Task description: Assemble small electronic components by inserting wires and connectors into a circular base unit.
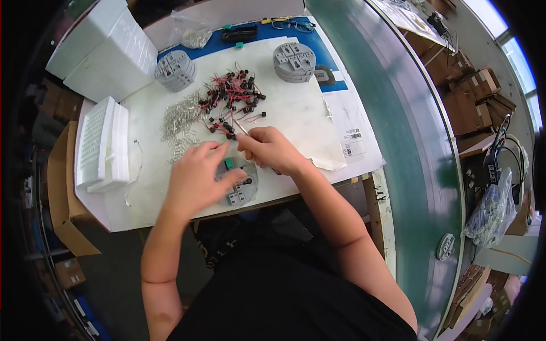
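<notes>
Basically, L hand [196,175] is spread, blurred, nearer the grey disc [241,196] at its 4 o'clock, thumb over it; R hand [269,150], disc at its 7, pinches thin metal tool [240,127], long axis twd 11.

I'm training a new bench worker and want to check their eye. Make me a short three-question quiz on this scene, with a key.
1. Multiple choice: what does the right hand hold?
A) eyeglasses
B) a thin tool
C) a foam tray

2. True or false: the pile of silver metal pieces lies to the right of the black parts with red wires.

3. Open: which round thing lies nearest the left hand?

Key:
1. B.
2. False: the silver metal pieces lie to the left of the black parts with red wires.
3. A gray disc carrying a green block.
</notes>
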The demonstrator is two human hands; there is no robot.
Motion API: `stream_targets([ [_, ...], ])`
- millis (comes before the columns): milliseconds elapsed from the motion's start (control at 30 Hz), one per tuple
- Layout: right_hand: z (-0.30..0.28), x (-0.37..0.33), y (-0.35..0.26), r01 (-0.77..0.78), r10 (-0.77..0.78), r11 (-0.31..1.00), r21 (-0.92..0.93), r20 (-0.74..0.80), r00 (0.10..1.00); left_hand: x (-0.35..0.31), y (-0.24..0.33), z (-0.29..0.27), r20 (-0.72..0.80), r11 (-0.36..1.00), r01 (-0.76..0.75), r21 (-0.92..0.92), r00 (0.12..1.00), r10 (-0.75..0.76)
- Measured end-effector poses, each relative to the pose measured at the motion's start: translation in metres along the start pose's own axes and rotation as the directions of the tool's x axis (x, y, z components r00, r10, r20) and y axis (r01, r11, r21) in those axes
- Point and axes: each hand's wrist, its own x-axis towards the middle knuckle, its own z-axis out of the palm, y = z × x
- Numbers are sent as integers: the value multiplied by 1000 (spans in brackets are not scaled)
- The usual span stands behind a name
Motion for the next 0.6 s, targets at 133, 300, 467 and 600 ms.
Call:
stream_targets([
  [133,-5,-5,5,23,-20,961,275,-14,1000,-5,43,7,271,951,136,276,939,-213],
  [300,-16,-11,3,44,-31,899,435,-37,999,-22,31,1,80,994,103,-33,992,-100],
  [467,-12,-14,-5,61,-95,843,535,37,995,-54,17,32,-313,942,22,-336,940,-134],
  [600,-1,-22,-13,210,-216,975,76,85,973,-72,5,70,-369,907,81,-414,896,-248],
])
